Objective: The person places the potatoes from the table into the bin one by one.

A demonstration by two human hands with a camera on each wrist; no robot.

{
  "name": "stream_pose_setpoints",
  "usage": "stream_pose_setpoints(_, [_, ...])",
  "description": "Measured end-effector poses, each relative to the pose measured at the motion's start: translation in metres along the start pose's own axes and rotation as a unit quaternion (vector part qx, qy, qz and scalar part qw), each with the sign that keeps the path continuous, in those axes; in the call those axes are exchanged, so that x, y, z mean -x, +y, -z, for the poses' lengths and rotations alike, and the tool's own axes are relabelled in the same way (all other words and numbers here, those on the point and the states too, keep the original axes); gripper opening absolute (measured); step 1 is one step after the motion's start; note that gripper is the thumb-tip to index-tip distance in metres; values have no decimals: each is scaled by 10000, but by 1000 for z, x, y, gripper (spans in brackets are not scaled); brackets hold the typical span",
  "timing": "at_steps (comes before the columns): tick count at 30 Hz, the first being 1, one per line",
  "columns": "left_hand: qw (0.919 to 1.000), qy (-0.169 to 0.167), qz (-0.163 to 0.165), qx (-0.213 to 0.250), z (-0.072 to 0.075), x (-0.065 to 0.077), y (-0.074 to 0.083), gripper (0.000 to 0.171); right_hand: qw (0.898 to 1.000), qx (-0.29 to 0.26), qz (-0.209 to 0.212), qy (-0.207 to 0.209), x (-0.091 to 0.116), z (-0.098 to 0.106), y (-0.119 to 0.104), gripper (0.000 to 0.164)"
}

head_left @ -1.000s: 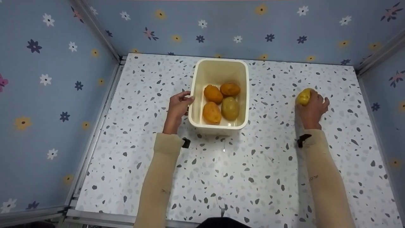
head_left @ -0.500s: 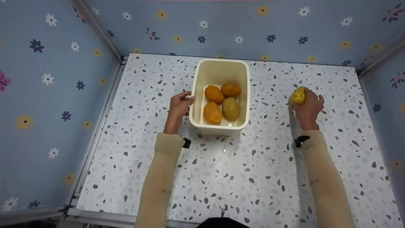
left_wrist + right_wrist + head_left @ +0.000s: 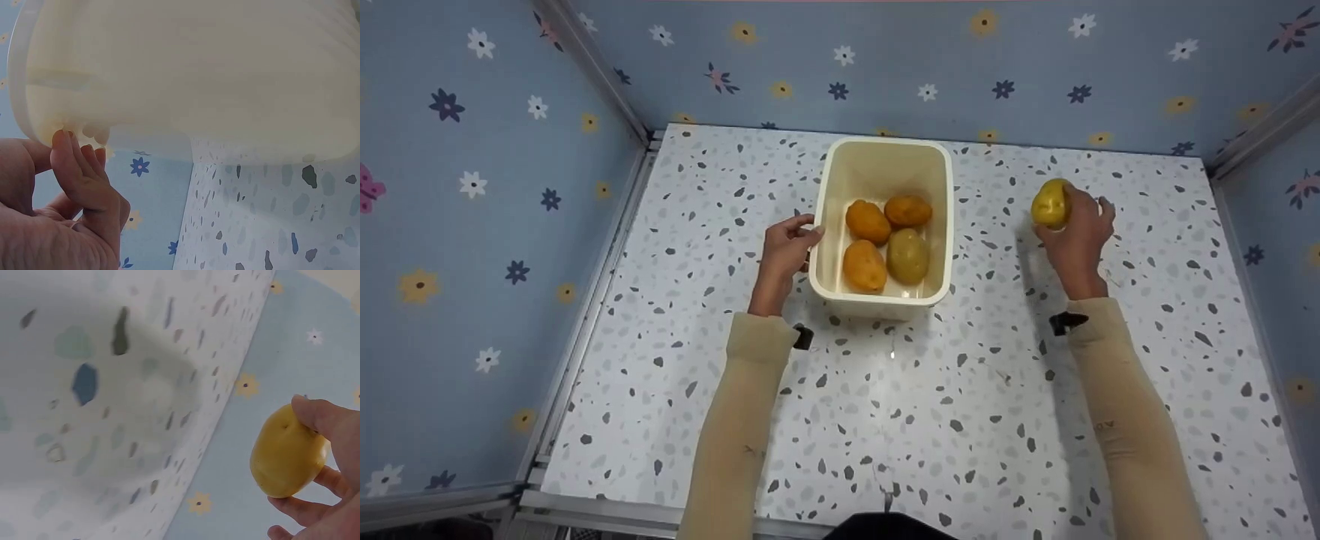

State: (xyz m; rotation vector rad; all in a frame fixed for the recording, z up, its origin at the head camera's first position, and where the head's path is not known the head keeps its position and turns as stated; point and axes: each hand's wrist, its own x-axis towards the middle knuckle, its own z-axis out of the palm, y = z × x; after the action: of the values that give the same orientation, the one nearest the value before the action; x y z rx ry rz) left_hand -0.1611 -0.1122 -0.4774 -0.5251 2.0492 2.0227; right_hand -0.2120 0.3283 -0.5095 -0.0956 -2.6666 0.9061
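Observation:
In the head view a cream plastic bin [image 3: 876, 299] stands mid-table, holding several orange, lumpy pieces [image 3: 864, 266] and a dull yellow potato [image 3: 907, 256]. My left hand [image 3: 785, 249] pinches the bin's left rim, its fingertips against the outer wall [image 3: 185, 73] in the left wrist view. Off to the right, my right hand [image 3: 1078, 234] grips a yellow potato [image 3: 1051, 204] between thumb and fingers. The right wrist view shows this potato [image 3: 288, 453] raised off the table, with its smooth skin and small dents.
A white speckled table [image 3: 960, 420] lies under everything. Blue flowered panels [image 3: 810, 60] rise at the back and along both sides. A metal frame rail [image 3: 607, 247] runs along the table's left edge.
My right hand has lifted the potato and carried it left and toward the back panel. The left hand and the bin have stayed in place.

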Motion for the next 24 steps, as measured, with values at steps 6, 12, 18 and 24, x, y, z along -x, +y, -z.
stream_pose_setpoints(6, [10000,40,-48,-9,-1,0,-1,34,9996,-56,259,-17,-5,1,-20,71])
stream_pose_setpoints(12, [9999,20,-97,33,-1,1,-3,35,9993,51,371,-88,-10,1,-37,73])
stream_pose_setpoints(18, [9998,32,-178,20,-1,1,-4,34,9982,127,578,-88,-13,1,-53,72])
stream_pose_setpoints(24, [9999,23,-119,18,-2,0,-3,35,9978,103,622,-183,-13,3,-67,73])
